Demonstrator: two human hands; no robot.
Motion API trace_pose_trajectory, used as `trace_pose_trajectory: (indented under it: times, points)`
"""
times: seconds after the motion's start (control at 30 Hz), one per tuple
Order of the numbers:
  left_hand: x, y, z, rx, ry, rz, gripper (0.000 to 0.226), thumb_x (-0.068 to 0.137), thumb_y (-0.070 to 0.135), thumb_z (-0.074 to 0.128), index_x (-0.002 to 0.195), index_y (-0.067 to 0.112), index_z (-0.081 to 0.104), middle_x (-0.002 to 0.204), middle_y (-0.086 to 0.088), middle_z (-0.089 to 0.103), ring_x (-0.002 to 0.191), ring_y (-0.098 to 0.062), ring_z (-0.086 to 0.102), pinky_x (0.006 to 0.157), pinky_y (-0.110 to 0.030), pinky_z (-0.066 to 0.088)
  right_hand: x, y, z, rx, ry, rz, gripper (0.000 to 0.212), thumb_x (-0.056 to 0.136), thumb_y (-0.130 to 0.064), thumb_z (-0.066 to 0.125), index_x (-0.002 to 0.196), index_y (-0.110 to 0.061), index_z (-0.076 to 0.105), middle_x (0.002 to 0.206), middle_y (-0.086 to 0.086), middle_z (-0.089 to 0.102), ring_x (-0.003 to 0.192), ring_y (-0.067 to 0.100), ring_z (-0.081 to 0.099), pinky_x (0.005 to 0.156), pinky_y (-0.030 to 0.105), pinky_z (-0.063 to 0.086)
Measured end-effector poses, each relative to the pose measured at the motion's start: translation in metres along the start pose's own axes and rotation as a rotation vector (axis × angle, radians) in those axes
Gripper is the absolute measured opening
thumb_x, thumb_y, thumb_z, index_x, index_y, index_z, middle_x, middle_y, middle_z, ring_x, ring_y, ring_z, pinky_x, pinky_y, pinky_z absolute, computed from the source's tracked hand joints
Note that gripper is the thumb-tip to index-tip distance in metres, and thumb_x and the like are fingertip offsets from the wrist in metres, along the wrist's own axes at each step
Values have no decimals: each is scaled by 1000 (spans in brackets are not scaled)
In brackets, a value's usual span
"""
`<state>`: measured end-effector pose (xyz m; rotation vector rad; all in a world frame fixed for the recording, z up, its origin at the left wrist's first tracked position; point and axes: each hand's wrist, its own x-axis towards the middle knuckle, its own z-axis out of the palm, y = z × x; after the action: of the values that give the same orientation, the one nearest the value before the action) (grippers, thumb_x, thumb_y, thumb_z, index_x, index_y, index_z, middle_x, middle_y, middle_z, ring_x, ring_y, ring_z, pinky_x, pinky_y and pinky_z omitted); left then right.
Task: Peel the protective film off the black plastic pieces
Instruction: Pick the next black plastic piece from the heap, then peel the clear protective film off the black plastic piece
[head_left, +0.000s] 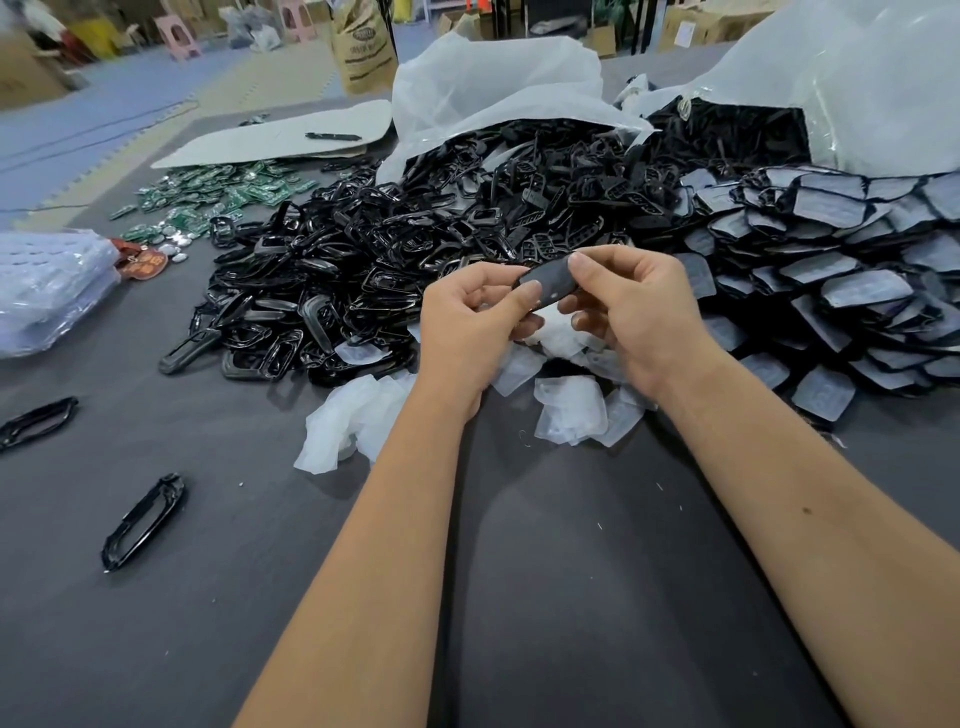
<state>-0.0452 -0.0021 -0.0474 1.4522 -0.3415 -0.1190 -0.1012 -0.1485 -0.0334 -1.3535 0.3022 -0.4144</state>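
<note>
Both hands hold one flat black plastic piece (551, 283) above the dark table. My left hand (470, 325) pinches its left end between thumb and fingers. My right hand (631, 306) grips its right end, forefinger on the top edge. Under the hands lies a heap of peeled whitish film scraps (569, 405). To the right spreads a pile of black pieces with film on them (831, 275). A big heap of black frame parts (363, 260) fills the middle.
Two black frames lie loose at the left (143, 522), (36, 421). Green circuit boards (223, 195) and a clear bag (47, 291) sit far left. Large plastic bags (493, 88), (857, 88) stand behind the piles. The grey table (545, 597) runs toward me.
</note>
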Motion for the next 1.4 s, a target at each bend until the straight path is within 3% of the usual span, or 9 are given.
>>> trace_pose_trajectory:
  times: [0.13,0.23,0.43,0.7,0.87,1.03,1.23,1.4]
  points:
    - [-1,-1,3,62,-2,21,17,87,12,84,98,4,74,72,-4,75,61,-17,70,61,-26,55,-1,1,1,-95,17,-61,6,99,-7,69,99,-3,74,73,6,73,61,12,68,54,20,53]
    - [-1,-2,4,78,13,48,15,86,7,83,98,9,74,75,-5,76,61,-20,71,61,-30,57,-2,1,2,-119,5,-86,4,96,-7,73,95,-3,74,73,8,74,60,13,67,55,21,54]
    - [1,-5,5,-3,6,48,10,90,-2,76,99,3,77,80,-10,77,63,-18,69,62,-26,57,-1,3,2,-121,-4,-66,13,91,-6,78,98,2,71,72,3,72,58,11,65,53,21,53]
    - [2,-6,6,-40,-31,39,16,95,-5,67,97,5,79,81,-10,76,70,-18,68,63,-27,58,1,1,1,49,-55,73,15,91,3,73,86,-10,69,68,0,68,56,12,61,51,20,50]
    - [-1,-3,11,161,140,106,11,94,4,72,103,9,72,88,-8,75,63,-16,73,63,-29,59,0,3,5,-28,58,-8,19,93,5,68,82,-10,62,74,6,65,56,16,64,52,24,53]
    - [-2,0,12,329,300,190,18,87,15,82,92,13,66,93,-3,72,66,-15,70,68,-26,55,-3,9,10,-115,121,-145,18,93,2,67,81,-8,57,76,9,63,55,20,70,56,30,58]
    - [-4,2,15,367,311,213,17,86,14,83,98,11,71,100,-1,72,67,-2,66,65,-14,50,-7,13,16,-166,95,-248,17,93,1,68,83,-6,57,83,11,65,66,21,76,57,29,61]
    - [-4,2,15,344,302,193,17,86,17,83,94,16,69,92,0,73,67,-8,66,68,-25,55,-7,14,16,-196,84,-260,15,93,0,69,85,-4,58,83,11,66,67,23,76,58,28,60]
